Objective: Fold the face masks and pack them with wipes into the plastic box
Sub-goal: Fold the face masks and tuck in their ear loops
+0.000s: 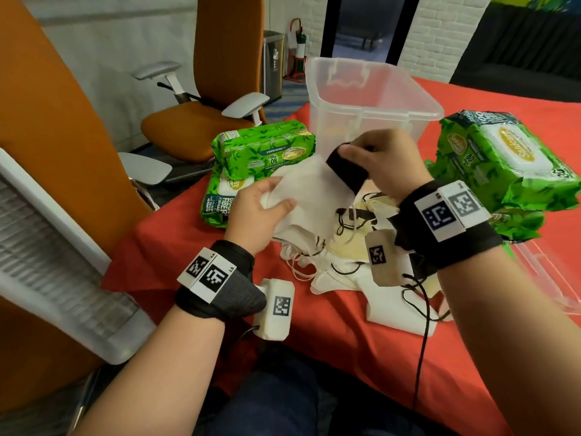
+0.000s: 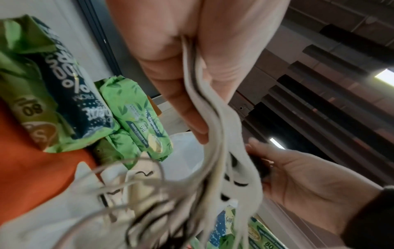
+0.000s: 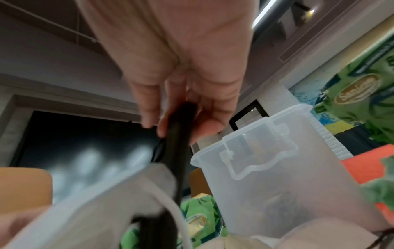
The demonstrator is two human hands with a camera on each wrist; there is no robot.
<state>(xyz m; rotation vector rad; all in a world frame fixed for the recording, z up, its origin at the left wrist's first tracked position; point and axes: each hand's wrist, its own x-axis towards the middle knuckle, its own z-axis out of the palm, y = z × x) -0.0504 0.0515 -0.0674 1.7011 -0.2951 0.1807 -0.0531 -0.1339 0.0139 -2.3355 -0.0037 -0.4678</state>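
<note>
My left hand (image 1: 264, 206) grips a bunch of white face masks (image 1: 309, 191) above the red table; in the left wrist view the white face masks (image 2: 213, 121) are pinched between thumb and fingers. My right hand (image 1: 377, 158) pinches a black face mask (image 1: 347, 168), lifted beside the white ones just in front of the clear plastic box (image 1: 418, 99). In the right wrist view the black face mask (image 3: 179, 134) hangs from my fingertips next to the plastic box (image 3: 266, 176). More masks (image 1: 345, 265), white and cream with ear loops, lie in a heap below my hands.
Green wipes packs (image 1: 261, 152) are stacked left of the box, and others (image 1: 503, 165) are piled at the right. A clear lid (image 1: 547, 278) lies at the right edge of the red tablecloth (image 1: 314, 335). Orange office chairs (image 1: 201, 121) stand left of the table.
</note>
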